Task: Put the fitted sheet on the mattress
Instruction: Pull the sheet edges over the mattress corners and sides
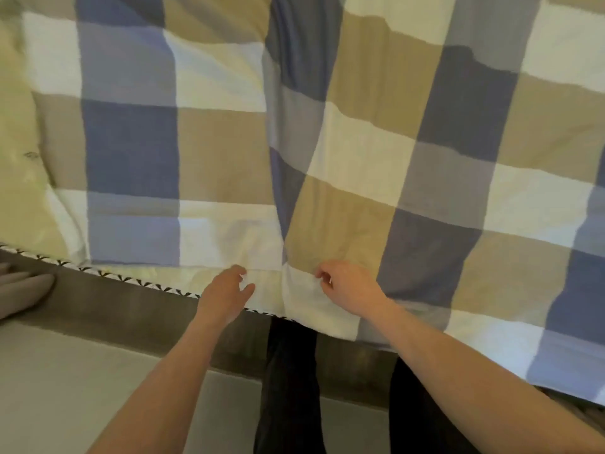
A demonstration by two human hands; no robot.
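Looking down from my head camera, I see the sheet spread over most of the mattress. It is a checked cloth of large blue, tan, grey and white squares. It looks soft and a little rumpled, with shallow wrinkles across the white squares. A long fold runs from the far side down to the near edge, and the checks on either side of it do not line up. To the right of the fold the sheet hangs over the near edge of the bed. To the left it stops at the top edge, leaving a pale yellow-green strip of mattress bare on the far left. Black-and-white piping runs along that uncovered near edge. Below it is the dark bed base, then the light grey floor. My dark trousers show between my forearms. A grey shape lies on the floor at the far left; I cannot tell what it is.

My left hand is at the near edge, just left of the fold. Its fingers are loosely spread, with the thumb held apart. The fingertips lie over the white cloth and clasp nothing, and I cannot tell whether they press on it. My right hand is just right of the fold, its fingers curled in and pinching a small bunch of the sheet. The two hands are near each other but apart, with the fold between them.
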